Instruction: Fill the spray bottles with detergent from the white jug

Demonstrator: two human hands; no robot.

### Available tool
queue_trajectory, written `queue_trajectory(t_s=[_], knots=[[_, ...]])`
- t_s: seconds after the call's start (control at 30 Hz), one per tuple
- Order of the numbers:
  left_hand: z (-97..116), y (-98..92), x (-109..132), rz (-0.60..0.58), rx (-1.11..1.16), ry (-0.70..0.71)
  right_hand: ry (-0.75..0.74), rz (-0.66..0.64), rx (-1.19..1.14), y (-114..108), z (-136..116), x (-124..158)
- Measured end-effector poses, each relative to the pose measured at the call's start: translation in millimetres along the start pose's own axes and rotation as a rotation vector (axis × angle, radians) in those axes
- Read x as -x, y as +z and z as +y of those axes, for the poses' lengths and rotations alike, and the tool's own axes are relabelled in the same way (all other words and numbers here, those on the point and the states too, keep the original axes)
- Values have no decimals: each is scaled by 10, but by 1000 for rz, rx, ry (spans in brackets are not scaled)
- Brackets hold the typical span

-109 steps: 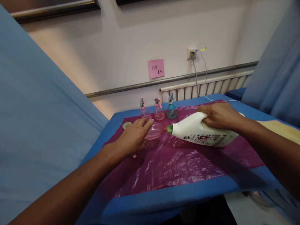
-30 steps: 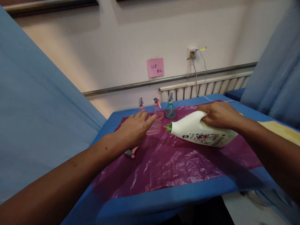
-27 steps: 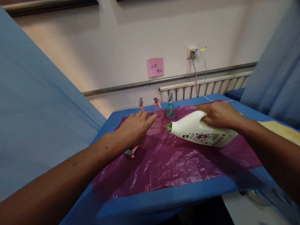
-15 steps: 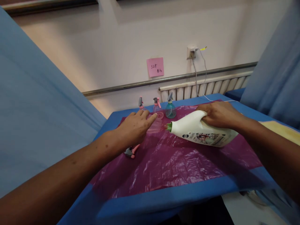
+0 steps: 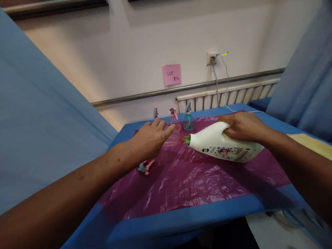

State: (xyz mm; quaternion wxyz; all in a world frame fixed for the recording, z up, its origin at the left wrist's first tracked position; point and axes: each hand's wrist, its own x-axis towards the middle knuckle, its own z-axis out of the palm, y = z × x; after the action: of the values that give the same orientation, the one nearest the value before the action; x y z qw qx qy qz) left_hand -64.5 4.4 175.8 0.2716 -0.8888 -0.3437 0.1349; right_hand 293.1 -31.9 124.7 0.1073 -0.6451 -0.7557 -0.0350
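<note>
My right hand (image 5: 240,126) is wrapped round the handle of a large white detergent jug (image 5: 228,145). The jug lies tilted almost level, its green spout (image 5: 186,140) pointing left. Right at the spout is a clear pinkish bottle body (image 5: 171,140), partly covered by my left hand (image 5: 153,138). The fingers of that hand curve over the bottle's left side; their undersides are hidden. Below my left wrist, a loose grey and pink spray head (image 5: 145,167) lies on the purple plastic sheet (image 5: 181,186). Whether liquid is flowing cannot be made out.
Along the table's back stand a blue spray bottle (image 5: 188,121) and two with pink and grey heads, one (image 5: 173,116) near the middle. Yellow cloth (image 5: 311,145) lies at right. Behind are a radiator (image 5: 243,93) and cables (image 5: 217,86). Blue curtains (image 5: 46,114) hang at both sides.
Almost nothing differs. My left hand has shifted very slightly, while the jug stays tilted in my right hand with its spout by the clear bottle.
</note>
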Motion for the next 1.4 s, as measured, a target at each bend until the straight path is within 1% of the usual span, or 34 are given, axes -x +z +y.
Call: queue_trajectory(t_s=[0.3, 0.5, 0.7, 0.87, 1.03, 1.23, 1.4], knots=[[-11, -96, -52, -12, -37, 25, 16, 0, -21, 12, 44, -17], [-31, -142, -85, 9, -60, 52, 3, 3, -28, 2, 65, -27], [-61, -152, -122, 32, -40, 55, 25, 5, -38, -13, 76, -32], [-73, -186, -152, 31, -32, 67, 22, 0, -43, -16, 93, -46], [-56, -247, -166, 15, -79, 78, 29, -7, -37, -15, 94, -45], [-68, -268, -191, 43, -96, 107, 15, -1, -51, 3, 111, -40], [-67, -330, -237, 36, -133, 128, 17, 5, -39, 1, 119, -48]])
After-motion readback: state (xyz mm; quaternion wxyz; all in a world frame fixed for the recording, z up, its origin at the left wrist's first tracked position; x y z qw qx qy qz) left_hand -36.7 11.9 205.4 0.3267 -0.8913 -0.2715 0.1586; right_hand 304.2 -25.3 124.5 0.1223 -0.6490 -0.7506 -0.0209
